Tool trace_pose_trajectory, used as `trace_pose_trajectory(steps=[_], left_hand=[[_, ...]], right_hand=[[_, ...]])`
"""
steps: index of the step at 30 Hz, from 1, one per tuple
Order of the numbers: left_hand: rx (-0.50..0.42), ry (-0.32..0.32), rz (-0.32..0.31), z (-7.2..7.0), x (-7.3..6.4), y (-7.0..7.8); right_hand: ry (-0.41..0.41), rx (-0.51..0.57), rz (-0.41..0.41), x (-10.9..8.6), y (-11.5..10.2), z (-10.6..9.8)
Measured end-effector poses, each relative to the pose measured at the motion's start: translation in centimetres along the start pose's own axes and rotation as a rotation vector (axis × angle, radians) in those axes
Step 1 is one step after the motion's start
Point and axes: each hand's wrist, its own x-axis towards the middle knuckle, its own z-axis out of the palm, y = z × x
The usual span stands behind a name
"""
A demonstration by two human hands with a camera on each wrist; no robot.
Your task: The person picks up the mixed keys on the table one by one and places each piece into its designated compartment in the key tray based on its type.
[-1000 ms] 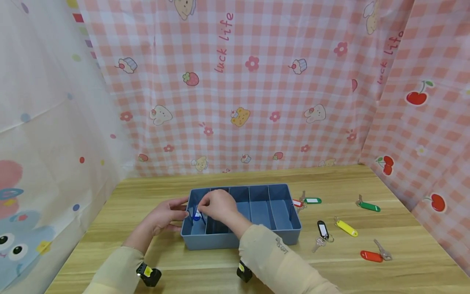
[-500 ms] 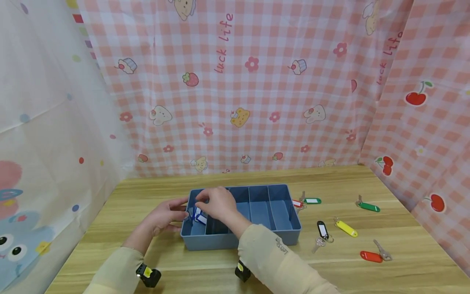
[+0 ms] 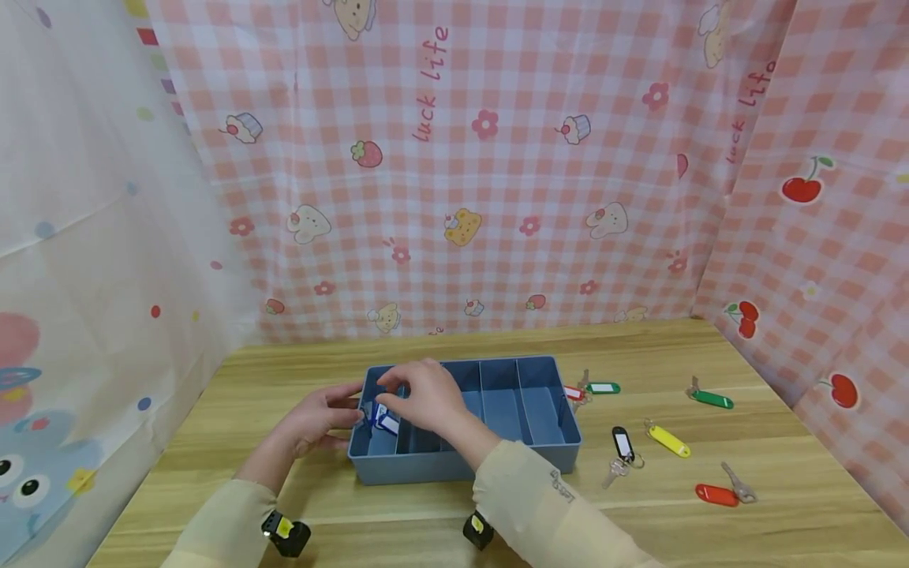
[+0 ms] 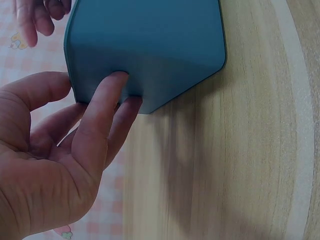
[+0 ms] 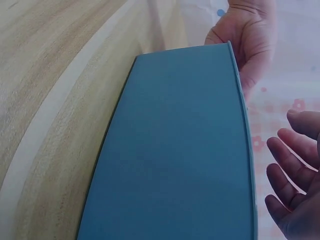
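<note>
A blue-grey divided box [image 3: 405, 469] stands on the table, its compartments in a row. In the leftmost compartment lie blue key tags [image 3: 388, 424] with white labels, partly hidden by my right hand [image 3: 429, 394]. That hand hovers over the box's left part, thumb and forefinger apart with nothing between them. In the right wrist view its loosely bent fingers [image 5: 287, 165] are beside the rim. My left hand [image 3: 319, 418] is at the box's left end. The left wrist view shows its fingertips [image 4: 117, 77] resting against the outer end wall.
To the right of the box lie keys with tags: green [image 3: 604, 388], another green [image 3: 712, 399], yellow [image 3: 668, 440], black [image 3: 622, 444] and red [image 3: 717, 495]. A further red tag [image 3: 572, 392] lies close to the box's right wall. Patterned cloth [image 3: 497, 181] hangs behind the table.
My right hand has let go of a blue key tag, which now lies in the leftmost compartment. Its thumb and forefinger have spread apart. The left hand stays at the box's end.
</note>
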Motion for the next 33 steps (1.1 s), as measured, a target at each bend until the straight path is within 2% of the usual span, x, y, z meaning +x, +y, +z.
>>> trace_pose_trajectory(steps=[21,33], left_hand=[[-0.017,-0.006,0.015,0.0,0.0,-0.2],[-0.031,-0.013,0.009,0.0,0.2,-0.2]], right_hand=[[0.053,0.021,-0.022,-2.0,0.9,-2.0],[0.126,0.018,-0.088,-3.7,1.5,-3.7]])
